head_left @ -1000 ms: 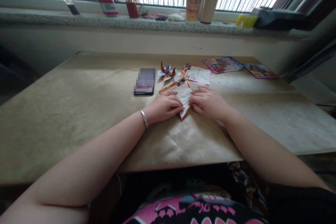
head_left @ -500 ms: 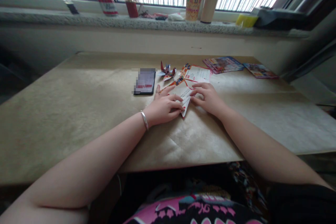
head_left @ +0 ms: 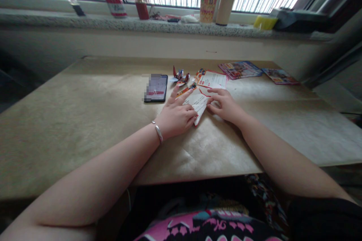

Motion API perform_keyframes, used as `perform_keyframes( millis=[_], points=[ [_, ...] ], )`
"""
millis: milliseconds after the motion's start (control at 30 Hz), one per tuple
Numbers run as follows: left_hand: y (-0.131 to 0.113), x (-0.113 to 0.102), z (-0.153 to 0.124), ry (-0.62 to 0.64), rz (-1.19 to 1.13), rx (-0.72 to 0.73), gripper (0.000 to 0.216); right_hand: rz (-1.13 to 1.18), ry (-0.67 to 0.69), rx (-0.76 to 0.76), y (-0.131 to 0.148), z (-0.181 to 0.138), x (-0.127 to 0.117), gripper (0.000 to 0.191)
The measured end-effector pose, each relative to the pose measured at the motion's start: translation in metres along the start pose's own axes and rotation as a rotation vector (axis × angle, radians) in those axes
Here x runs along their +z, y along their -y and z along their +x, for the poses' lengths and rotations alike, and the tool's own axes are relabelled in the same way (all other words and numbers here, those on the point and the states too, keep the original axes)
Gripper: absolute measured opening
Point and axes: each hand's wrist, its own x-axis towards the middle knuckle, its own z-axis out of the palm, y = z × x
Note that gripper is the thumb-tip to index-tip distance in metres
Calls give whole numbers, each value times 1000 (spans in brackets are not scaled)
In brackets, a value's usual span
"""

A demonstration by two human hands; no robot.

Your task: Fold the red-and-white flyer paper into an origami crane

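Note:
A partly folded printed paper (head_left: pixel 198 103), white with red edges, lies on the brown-paper-covered table (head_left: pixel 85 120). My left hand (head_left: pixel 177 115) rests on its left side, forefinger stretched forward and the other fingers curled onto the paper. My right hand (head_left: pixel 224 105) presses its fingertips on the paper's right edge. A finished folded paper crane (head_left: pixel 180 77) sits just beyond, and a flat printed leaflet (head_left: pixel 213 80) lies to its right.
A dark phone (head_left: pixel 156 88) lies left of the paper. Two colourful booklets (head_left: pixel 240 69) (head_left: pixel 279 76) lie at the far right of the table. The window sill behind holds a printed cup (head_left: pixel 208 5), a red can (head_left: pixel 114 0) and small clutter.
My left forefinger has stretched out along the fold toward the far end of the paper. My right hand has slid forward and up along the paper's right edge.

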Motion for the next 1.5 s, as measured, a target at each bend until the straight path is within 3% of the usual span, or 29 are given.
perform_keyframes(
  millis=[100, 233, 467, 733, 933, 1067, 1333, 1500],
  points=[
    [3, 0, 1, 5, 22, 64, 28, 32, 136, -196, 4, 0, -11, 5],
    [6, 0, 2, 53, 2, 107, 32, 73, 192, -259, 10, 1, -17, 7],
    [7, 2, 3, 158, -101, 31, 34, -4, 270, -149, 16, 1, -8, 6],
    [6, 4, 4, 176, -223, -11, 26, -22, 213, -31, 20, 2, 0, 10],
    [8, 5, 3, 190, -238, -14, 33, -30, 104, 23, 14, 2, 1, 8],
    [9, 5, 4, 184, -209, 2, 36, -65, 115, -1, 13, 2, -2, 8],
    [0, 0, 4, 198, -122, 91, 40, -145, 226, -206, 15, 3, -17, 10],
    [-4, 3, 3, 182, -88, 111, 39, -172, 247, -184, 17, 4, -14, 7]
  ],
)
